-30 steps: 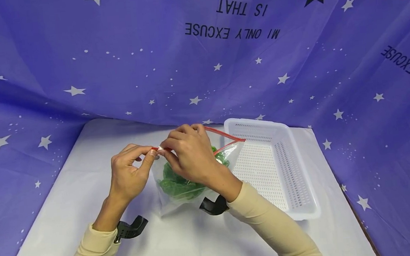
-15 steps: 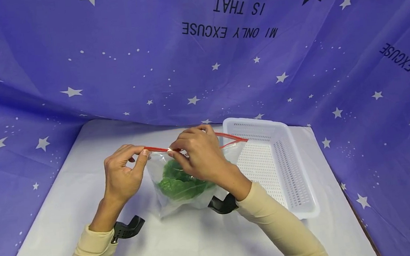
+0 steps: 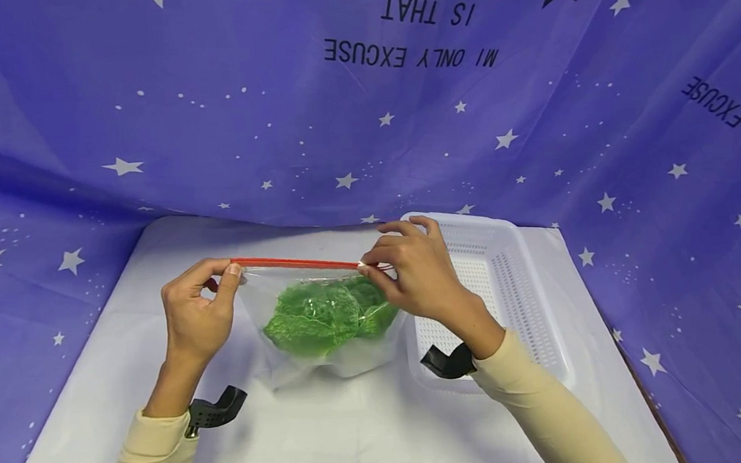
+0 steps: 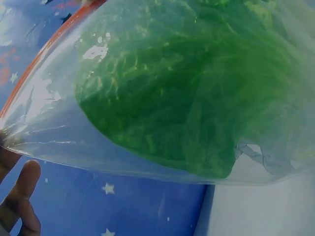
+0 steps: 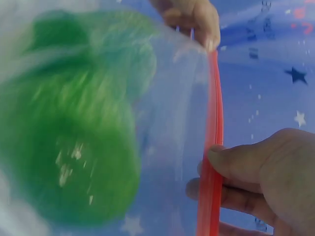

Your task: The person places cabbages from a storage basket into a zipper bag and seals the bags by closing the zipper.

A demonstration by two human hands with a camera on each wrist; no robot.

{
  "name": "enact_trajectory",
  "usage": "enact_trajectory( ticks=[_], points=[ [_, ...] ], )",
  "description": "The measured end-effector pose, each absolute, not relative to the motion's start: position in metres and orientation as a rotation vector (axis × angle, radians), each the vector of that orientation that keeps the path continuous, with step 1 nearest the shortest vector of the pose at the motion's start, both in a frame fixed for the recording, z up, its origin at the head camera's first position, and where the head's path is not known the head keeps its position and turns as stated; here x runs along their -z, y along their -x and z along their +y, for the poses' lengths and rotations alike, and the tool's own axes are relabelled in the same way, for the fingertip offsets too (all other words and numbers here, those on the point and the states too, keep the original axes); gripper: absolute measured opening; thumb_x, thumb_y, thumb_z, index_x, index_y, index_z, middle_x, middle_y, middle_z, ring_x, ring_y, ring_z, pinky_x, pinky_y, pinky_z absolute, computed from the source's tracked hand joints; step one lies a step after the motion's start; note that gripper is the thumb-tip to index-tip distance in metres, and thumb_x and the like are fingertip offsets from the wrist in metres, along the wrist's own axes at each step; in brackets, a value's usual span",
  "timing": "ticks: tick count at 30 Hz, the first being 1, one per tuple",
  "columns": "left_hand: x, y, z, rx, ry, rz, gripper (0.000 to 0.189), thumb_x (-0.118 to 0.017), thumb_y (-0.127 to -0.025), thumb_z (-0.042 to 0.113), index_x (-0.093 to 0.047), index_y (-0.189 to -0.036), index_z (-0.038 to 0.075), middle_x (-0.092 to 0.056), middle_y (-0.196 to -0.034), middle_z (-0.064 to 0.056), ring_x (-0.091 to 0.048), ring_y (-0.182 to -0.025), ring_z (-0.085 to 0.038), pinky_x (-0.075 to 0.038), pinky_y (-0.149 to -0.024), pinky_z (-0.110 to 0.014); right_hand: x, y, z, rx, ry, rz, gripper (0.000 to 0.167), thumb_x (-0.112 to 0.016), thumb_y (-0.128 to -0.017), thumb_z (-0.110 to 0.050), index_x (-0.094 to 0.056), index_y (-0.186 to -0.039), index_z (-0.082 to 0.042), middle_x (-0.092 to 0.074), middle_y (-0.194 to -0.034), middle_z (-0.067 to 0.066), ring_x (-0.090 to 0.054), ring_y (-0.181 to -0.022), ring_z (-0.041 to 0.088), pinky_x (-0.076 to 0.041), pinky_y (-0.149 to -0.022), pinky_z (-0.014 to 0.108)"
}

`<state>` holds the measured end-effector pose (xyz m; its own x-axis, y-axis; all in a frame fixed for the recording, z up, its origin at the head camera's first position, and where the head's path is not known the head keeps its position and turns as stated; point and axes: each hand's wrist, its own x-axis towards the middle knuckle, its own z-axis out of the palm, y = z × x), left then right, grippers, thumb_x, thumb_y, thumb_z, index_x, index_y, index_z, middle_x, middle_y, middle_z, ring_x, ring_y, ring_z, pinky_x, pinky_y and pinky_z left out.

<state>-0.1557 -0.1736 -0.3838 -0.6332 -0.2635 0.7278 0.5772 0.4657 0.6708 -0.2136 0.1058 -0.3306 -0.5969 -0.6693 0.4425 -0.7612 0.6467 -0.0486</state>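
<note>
One bag (image 3: 325, 316), two hands.

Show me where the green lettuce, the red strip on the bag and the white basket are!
lettuce (image 3: 315, 317), head view, middle of the green leaves inside the bag
red strip (image 3: 294, 262), head view, middle of the bag's top edge between the hands
basket (image 3: 535, 298), head view, its right side wall

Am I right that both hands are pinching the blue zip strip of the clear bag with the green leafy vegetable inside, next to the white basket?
Not quite: the zip strip is red, not blue, as the head view shows. The left hand and right hand do pinch it, on the clear bag of green leafy vegetable beside the white basket.
</note>
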Motion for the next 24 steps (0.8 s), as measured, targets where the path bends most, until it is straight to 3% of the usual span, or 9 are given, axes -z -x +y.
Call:
enact_trajectory(
  ticks=[13, 17, 20, 24],
  points=[
    [0.415, 0.169, -0.21, 1.277, 0.129, -1.916, 0.01, -0.067, -0.087, 0.0, -0.073, -0.08, -0.001, -0.067, -0.069, -0.011, -0.058, -0.066, -0.001, -0.037, -0.062, -0.022, 0.34, 0.219, 0.164, -0.399, -1.004, -2.476, 0.013, -0.07, -0.088, -0.03, -0.079, -0.089, -0.019, -0.072, -0.088, -0.006, -0.06, -0.109, 0.025, -0.028, -0.098, 0.059],
    [0.415, 0.168, -0.212, 1.297, 0.111, -1.909, 0.011, -0.064, -0.086, -0.002, -0.071, -0.078, -0.003, -0.067, -0.069, -0.011, -0.058, -0.067, 0.0, -0.039, -0.063, -0.019, 0.349, 0.222, 0.162, -0.592, -1.002, -2.405, 0.011, -0.071, -0.087, -0.025, -0.078, -0.087, -0.015, -0.072, -0.089, -0.002, -0.064, -0.098, 0.024, -0.037, -0.091, 0.053],
    [0.418, 0.169, -0.212, 1.385, 0.132, -1.9, 0.012, -0.058, -0.088, -0.006, -0.066, -0.081, -0.01, -0.066, -0.072, -0.01, -0.056, -0.067, -0.002, -0.04, -0.064, -0.017, 0.361, 0.225, 0.16, -0.929, -1.011, -2.432, 0.01, -0.07, -0.09, -0.019, -0.075, -0.094, -0.011, -0.072, -0.093, 0.0, -0.065, -0.094, 0.02, -0.045, -0.088, 0.044],
    [0.425, 0.167, -0.213, 1.564, 0.237, -1.951, 0.011, -0.05, -0.093, -0.009, -0.059, -0.094, -0.014, -0.065, -0.084, -0.01, -0.056, -0.073, -0.009, -0.042, -0.065, -0.018, 0.377, 0.226, 0.16, -1.4, -0.908, -2.582, 0.025, -0.07, -0.091, -0.018, -0.069, -0.115, -0.01, -0.069, -0.097, 0.0, -0.065, -0.093, 0.017, -0.05, -0.086, 0.038]
  ],
)
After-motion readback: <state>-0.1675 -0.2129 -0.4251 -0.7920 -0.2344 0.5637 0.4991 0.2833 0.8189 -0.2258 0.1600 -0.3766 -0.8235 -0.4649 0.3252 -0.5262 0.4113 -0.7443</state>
